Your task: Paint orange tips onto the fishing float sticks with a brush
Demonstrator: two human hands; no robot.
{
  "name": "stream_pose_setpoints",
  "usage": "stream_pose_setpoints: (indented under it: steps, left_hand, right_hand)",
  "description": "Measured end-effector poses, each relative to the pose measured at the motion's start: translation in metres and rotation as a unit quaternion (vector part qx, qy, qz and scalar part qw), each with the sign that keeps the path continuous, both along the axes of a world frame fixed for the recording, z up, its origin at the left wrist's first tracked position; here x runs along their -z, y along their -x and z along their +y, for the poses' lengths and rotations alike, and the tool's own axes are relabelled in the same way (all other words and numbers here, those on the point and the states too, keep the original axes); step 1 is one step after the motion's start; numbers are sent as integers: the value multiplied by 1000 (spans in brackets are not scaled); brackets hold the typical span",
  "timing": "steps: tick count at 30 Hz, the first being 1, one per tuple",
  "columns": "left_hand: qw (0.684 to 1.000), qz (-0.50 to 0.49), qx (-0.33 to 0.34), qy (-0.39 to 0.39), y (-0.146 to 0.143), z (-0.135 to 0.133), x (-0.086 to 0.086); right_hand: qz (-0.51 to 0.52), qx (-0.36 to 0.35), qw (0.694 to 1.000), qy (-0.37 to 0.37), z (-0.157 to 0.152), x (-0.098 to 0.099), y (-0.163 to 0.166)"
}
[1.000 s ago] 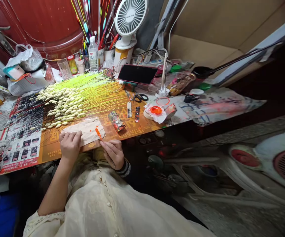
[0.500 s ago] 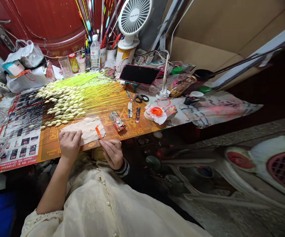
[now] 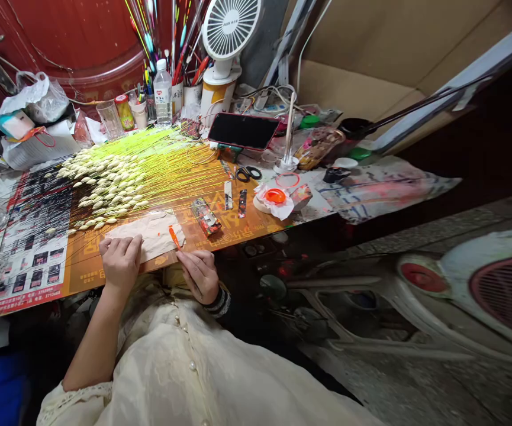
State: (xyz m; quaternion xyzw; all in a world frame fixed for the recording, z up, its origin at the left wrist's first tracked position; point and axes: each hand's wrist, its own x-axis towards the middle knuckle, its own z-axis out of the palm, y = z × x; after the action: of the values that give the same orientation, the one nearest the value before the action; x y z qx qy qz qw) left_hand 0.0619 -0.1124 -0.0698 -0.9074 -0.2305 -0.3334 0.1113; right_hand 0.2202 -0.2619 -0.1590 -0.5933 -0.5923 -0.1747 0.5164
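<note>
My right hand (image 3: 199, 276) pinches a small orange-coated stick (image 3: 174, 236) between thumb and fingertips. Its orange end lies over the crumpled beige paper (image 3: 149, 228) at the table's near edge. On the left end of that paper rests my left hand (image 3: 121, 260), fingers curled and closed; whether something thin is in them is hidden. Behind the paper lies a big spread of fishing floats (image 3: 113, 183) with pale bodies, yellow tips and dark stems. To the right, a dish of orange paint (image 3: 276, 196) stands on white tissue.
A paint-stained small box (image 3: 206, 216), two flat strips and black scissors (image 3: 248, 173) lie right of the paper. A phone (image 3: 243, 131) leans behind them. Farther back stand a white fan (image 3: 231, 26), a water bottle (image 3: 163, 94) and cups of sticks. A scooter (image 3: 437, 296) is at the right.
The whole view has shifted slightly, so the table things appear a little farther left. Both hands keep nearly the same pose, and the orange stick stays in my right hand.
</note>
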Motion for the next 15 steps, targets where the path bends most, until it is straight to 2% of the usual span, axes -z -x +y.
stream_pose_setpoints:
  steps: [4,8,15]
  left_hand:
    - [1000,-4,0,-6,0,0,1]
    - [1000,3,-3,-1,0,0,1]
    - [1000,-1,-1,13,0,0,1]
  right_hand:
    - [5,23,998,55,1,10,2]
    - [9,29,997,68,3,18,3]
    - [-1,18,995,98,2,8,2]
